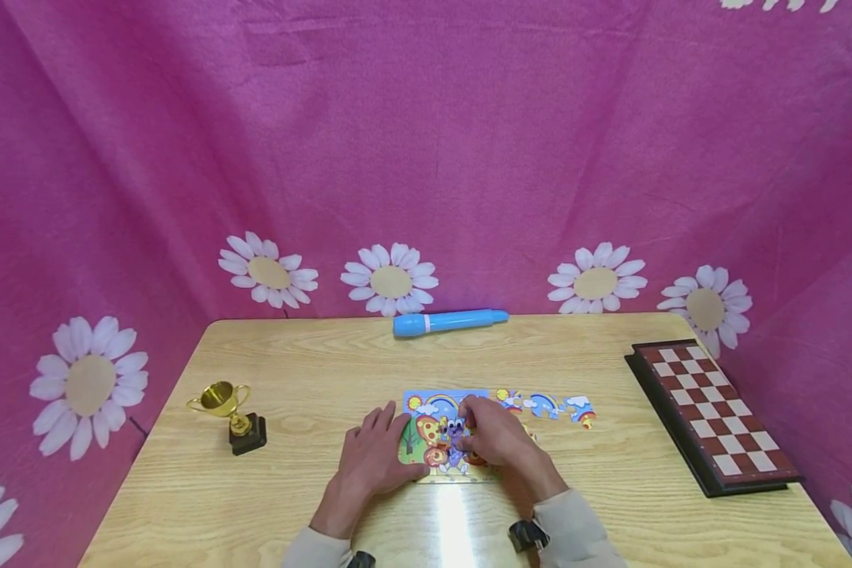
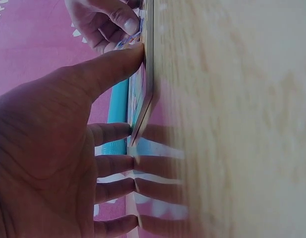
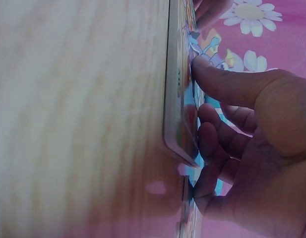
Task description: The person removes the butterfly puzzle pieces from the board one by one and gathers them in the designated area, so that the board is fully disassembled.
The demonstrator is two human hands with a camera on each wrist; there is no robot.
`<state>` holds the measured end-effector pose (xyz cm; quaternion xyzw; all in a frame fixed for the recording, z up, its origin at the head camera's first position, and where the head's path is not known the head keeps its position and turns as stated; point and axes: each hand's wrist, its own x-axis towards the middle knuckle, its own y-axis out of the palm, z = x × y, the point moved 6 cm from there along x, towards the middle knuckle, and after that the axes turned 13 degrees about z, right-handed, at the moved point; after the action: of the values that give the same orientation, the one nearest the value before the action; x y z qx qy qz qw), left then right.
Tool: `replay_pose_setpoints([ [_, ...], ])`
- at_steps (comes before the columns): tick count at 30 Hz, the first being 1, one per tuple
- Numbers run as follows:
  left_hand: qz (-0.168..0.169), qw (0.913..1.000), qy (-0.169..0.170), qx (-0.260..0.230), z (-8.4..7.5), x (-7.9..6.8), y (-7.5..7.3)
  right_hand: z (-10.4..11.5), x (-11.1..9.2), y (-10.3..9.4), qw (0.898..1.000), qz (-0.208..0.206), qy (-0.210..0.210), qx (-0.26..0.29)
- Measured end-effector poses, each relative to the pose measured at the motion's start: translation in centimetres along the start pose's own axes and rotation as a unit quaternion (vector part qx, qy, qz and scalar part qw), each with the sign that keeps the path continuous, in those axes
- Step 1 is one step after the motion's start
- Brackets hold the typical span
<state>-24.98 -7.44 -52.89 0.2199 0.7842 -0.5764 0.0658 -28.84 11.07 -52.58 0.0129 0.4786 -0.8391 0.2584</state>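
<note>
A colourful cartoon jigsaw board (image 1: 443, 477) lies on the wooden table, with a sun, rainbow, pizza and a purple character on it. My left hand (image 1: 372, 457) rests at its left side. The thumb (image 2: 128, 58) lies on the board's near edge, and the other fingers stretch out to the table and the board's corner. Over the board's right half, my right hand (image 1: 500, 434) pinches a purple character puzzle piece (image 1: 456, 430) between thumb and curled fingers. In the right wrist view this piece (image 3: 214, 57) stands tilted up from the board. The hand hides part of the board.
Several loose puzzle pieces (image 1: 542, 405) lie right of the board. A gold trophy cup (image 1: 240, 422) stands at the left. A blue marker-shaped tube (image 1: 450, 322) lies at the back edge. A chessboard case (image 1: 717, 414) is at the right, before a pink flowered cloth (image 1: 426, 158).
</note>
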Motion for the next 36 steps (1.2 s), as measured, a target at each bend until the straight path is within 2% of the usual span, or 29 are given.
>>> replay_pose_setpoints([
  [8,0.006,1.0,-0.002,-0.002,0.0,-0.1,0.1,-0.1,-0.8,-0.1,0.999,-0.032,-0.011,0.022],
  [17,0.007,1.0,-0.006,0.001,0.1,-0.2,-0.1,0.0,-1.1,-0.1,0.997,-0.045,-0.029,0.06],
  [29,0.005,1.0,-0.004,-0.003,0.1,-0.1,0.0,-0.1,-1.3,-0.1,0.987,-0.051,-0.064,0.137],
  [36,0.004,1.0,0.0,-0.004,0.0,-0.1,0.1,-1.0,-2.0,-0.8,0.981,-0.078,-0.059,0.17],
])
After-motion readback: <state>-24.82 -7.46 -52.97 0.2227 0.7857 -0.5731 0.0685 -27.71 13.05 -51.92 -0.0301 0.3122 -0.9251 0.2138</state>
